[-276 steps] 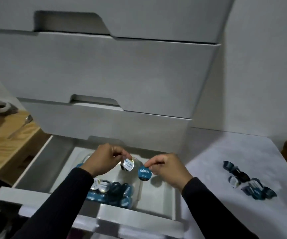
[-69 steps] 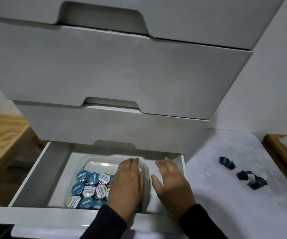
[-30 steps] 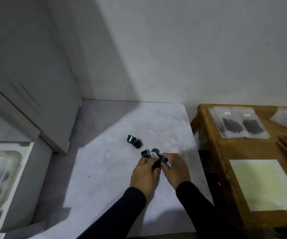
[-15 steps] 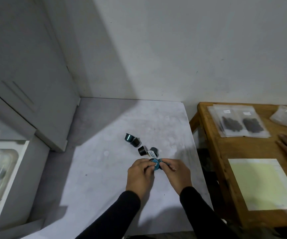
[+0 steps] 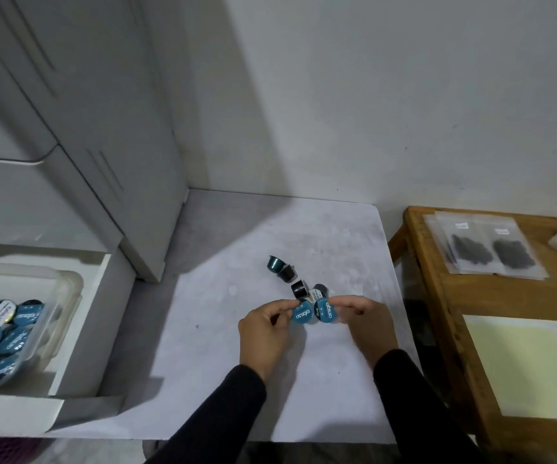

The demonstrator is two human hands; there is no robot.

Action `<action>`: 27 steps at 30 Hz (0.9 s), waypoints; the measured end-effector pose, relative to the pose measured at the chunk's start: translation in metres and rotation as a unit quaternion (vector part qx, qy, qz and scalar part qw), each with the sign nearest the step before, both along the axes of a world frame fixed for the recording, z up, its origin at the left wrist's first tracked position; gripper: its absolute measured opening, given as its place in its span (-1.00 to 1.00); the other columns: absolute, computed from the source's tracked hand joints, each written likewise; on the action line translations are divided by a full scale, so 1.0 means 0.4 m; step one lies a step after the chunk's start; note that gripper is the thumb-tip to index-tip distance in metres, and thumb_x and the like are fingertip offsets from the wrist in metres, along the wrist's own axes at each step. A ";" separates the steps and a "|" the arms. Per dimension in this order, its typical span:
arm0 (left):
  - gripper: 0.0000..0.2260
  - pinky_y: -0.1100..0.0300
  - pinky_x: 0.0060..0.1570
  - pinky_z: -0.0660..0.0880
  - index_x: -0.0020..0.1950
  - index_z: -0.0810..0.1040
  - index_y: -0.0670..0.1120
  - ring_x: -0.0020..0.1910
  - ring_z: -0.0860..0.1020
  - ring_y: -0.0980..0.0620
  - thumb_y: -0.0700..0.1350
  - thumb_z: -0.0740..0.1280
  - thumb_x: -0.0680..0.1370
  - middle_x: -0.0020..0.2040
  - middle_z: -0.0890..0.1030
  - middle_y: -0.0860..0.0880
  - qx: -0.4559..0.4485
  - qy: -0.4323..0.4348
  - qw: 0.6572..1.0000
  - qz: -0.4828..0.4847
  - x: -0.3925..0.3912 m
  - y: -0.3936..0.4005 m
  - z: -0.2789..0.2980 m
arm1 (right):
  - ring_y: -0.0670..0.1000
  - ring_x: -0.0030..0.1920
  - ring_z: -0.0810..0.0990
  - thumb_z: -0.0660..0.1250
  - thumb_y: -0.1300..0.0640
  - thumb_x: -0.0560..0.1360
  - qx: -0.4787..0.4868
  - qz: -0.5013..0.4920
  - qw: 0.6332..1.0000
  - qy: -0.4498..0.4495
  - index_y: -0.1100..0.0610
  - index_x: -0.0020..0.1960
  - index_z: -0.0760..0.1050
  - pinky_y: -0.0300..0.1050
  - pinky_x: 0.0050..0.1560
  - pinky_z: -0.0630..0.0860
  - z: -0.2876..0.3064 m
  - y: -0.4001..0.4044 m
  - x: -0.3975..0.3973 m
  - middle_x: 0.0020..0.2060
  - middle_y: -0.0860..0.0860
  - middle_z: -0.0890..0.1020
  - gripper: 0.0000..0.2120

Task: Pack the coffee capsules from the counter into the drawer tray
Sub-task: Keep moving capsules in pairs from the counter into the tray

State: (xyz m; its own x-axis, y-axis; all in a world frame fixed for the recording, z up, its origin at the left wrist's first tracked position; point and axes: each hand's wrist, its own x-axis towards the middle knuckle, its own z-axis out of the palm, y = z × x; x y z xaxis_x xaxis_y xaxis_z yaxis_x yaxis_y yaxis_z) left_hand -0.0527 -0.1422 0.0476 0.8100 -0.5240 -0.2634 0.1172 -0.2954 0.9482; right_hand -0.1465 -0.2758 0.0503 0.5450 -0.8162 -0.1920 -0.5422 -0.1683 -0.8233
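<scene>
Pinching: left hand [image 5: 263, 333] fingers hold one round blue foil-lidded capsule [image 5: 302, 315] | right hand [image 5: 364, 316] fingers hold another [image 5: 326, 313] | pale grey counter [image 5: 223, 356], near right edge

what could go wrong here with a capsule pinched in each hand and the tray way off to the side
1. The left hand and right hand each pinch a blue capsule by the edge; either might slip on the carry to the tray.
2. The tray looks nearly full, so new ones may not sit flat.
3. The loose capsules lie on their sides and could roll.
</scene>
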 end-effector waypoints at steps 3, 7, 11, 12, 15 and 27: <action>-0.80 0.51 -0.27 0.44 -0.07 0.70 0.01 -0.27 0.58 0.29 -0.25 0.33 0.51 -0.16 0.70 0.13 -0.035 -0.007 0.999 0.039 0.031 0.045 0.059 | -0.08 -0.29 0.63 0.29 0.44 0.41 0.050 0.015 0.994 -0.096 0.13 -0.20 0.65 -0.34 -0.25 0.55 0.079 0.030 0.038 -0.29 0.04 0.69 -0.73; -0.79 0.45 -0.16 0.48 -0.09 0.69 0.06 -0.15 0.62 0.24 -0.23 0.35 0.50 -0.14 0.70 0.16 -0.086 -0.010 0.992 0.095 0.091 0.137 0.140 | -0.15 -0.38 0.57 0.26 0.45 0.43 0.143 0.040 0.976 -0.158 0.15 -0.21 0.64 -0.36 -0.36 0.50 0.172 0.103 0.116 -0.39 -0.04 0.66 -0.72; -0.78 0.36 -0.06 0.51 -0.08 0.68 0.05 -0.06 0.63 0.19 -0.26 0.35 0.49 -0.11 0.71 0.11 -0.148 0.007 0.977 0.156 0.154 0.258 0.197 | -0.20 -0.35 0.58 0.30 0.41 0.42 0.152 0.090 0.969 -0.171 0.06 -0.23 0.65 -0.36 -0.26 0.51 0.238 0.210 0.205 -0.33 -0.10 0.69 -0.71; -0.78 0.35 -0.05 0.51 -0.08 0.68 0.05 -0.05 0.63 0.19 -0.26 0.35 0.49 -0.10 0.71 0.11 -0.158 0.002 0.973 0.170 0.173 0.292 0.208 | -0.16 -0.32 0.58 0.30 0.40 0.42 0.154 0.103 0.967 -0.174 0.04 -0.24 0.65 -0.30 -0.18 0.53 0.252 0.242 0.228 -0.29 -0.05 0.69 -0.71; -0.78 0.27 0.01 0.51 -0.09 0.68 0.05 -0.02 0.64 0.14 -0.27 0.36 0.48 -0.09 0.71 0.08 -0.170 -0.022 0.962 0.213 0.241 0.396 0.231 | -0.10 -0.25 0.59 0.31 0.37 0.43 0.160 0.143 0.961 -0.173 0.00 -0.25 0.65 -0.25 -0.12 0.54 0.280 0.345 0.307 -0.28 -0.02 0.69 -0.70; -0.83 0.20 -0.06 0.52 -0.12 0.68 -0.02 -0.11 0.64 0.07 -0.28 0.39 0.45 -0.14 0.71 -0.01 -0.148 0.035 0.941 0.303 0.614 0.825 0.211 | -0.15 -0.35 0.55 0.29 0.36 0.46 0.218 0.161 0.953 -0.134 0.08 -0.21 0.64 -0.37 -0.29 0.51 0.237 0.781 0.675 -0.30 -0.02 0.67 -0.75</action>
State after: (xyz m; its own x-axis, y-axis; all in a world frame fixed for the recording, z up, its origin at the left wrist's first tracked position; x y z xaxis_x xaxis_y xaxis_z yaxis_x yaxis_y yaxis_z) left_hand 0.1930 0.1877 0.1322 0.9695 -0.0314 -0.2430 0.2450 0.1222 0.9618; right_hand 0.1235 0.0367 0.1450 0.8309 -0.4727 -0.2935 -0.2809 0.0988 -0.9546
